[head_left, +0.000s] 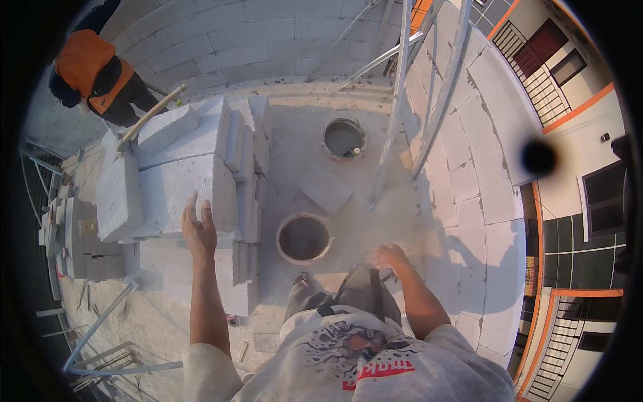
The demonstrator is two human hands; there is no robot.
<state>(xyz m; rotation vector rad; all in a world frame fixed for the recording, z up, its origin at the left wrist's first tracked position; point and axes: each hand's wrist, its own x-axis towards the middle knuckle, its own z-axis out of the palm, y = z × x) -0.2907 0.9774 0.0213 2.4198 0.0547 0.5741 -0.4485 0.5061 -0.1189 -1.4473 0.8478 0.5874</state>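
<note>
Head view: holds left hand (199, 224) spread, seemingly empty, close by blocks (181, 191), left of centre; cannot tell grip of blurred right hand (388, 256), below centre. Could trip over near bucket (278, 242), being so close to foot (303, 277). Further ahead, has slab (326, 189), far bucket (325, 144) and props (398, 87) in the way, upper centre.

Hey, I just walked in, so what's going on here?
A person stands amid stacked pale blocks. Their left hand is raised, fingers apart, at a large white block; whether it touches is unclear. Their right hand is near the thigh, its grip unclear. Ahead, two buckets stand on the floor with a pale slab between them. A co-worker in an orange vest is at upper left.
</note>
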